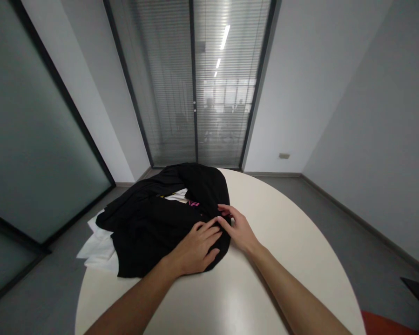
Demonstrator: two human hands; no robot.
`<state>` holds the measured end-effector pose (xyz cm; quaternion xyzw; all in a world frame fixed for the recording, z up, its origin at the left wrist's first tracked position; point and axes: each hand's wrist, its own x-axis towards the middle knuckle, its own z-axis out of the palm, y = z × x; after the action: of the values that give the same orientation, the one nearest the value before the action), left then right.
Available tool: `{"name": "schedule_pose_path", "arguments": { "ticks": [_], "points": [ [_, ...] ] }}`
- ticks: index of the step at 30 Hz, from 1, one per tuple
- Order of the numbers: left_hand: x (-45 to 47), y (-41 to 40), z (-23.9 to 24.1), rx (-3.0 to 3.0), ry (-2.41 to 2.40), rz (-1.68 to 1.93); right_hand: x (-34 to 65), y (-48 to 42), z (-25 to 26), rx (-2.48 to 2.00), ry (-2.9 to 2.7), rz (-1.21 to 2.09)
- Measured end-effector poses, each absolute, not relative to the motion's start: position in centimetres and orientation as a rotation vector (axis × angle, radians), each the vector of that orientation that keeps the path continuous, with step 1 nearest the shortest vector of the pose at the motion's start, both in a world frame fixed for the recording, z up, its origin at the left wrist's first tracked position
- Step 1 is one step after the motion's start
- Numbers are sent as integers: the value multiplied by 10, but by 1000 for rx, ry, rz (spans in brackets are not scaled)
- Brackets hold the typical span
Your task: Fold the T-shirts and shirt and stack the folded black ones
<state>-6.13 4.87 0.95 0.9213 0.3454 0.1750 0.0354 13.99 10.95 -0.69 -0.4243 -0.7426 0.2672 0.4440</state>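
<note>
A bunched black garment (pixel 146 232), which looks like a jacket or sweatshirt, lies on the round white table (pixel 282 232). A small pink print (pixel 193 204) and a patch of white cloth (pixel 177 195) show in its opening. My left hand (pixel 199 246) rests flat on the garment's near right part, fingers spread. At the right edge, my right hand (pixel 240 229) touches the black cloth with thumb and index finger apart; its other fingers are partly hidden. The two hands nearly meet at the fingertips.
White fabric (pixel 99 249) sticks out from under the garment at the table's left edge. Beyond the table stand glass panels with blinds (pixel 223 116). Frosted glass (pixel 31 125) is on the left, a grey wall (pixel 380 139) on the right. Something red (pixel 384 323) shows at the lower right.
</note>
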Motion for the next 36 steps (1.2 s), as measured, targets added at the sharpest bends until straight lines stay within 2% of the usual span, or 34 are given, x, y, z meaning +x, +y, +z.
{"name": "schedule_pose_path", "arguments": {
  "ticks": [7,13,16,21,30,33,36],
  "points": [
    [-64,50,15,2891,1040,579,141,120,-26,-1299,-1809,773],
    [-88,66,13,2757,1681,839,158,125,-12,-1356,-1653,670],
    [-102,74,10,2709,1839,874,177,130,-5,-1523,-1512,597],
    [-97,69,18,2825,1613,896,198,133,-8,-1819,-1511,609],
    [-47,33,17,3212,804,483,182,129,-19,-1425,-1717,514],
    [-43,29,18,3159,806,455,182,131,-28,-1443,-1777,566],
    [-50,31,29,2968,1109,630,187,135,-32,-1487,-1824,589]
  ]
}}
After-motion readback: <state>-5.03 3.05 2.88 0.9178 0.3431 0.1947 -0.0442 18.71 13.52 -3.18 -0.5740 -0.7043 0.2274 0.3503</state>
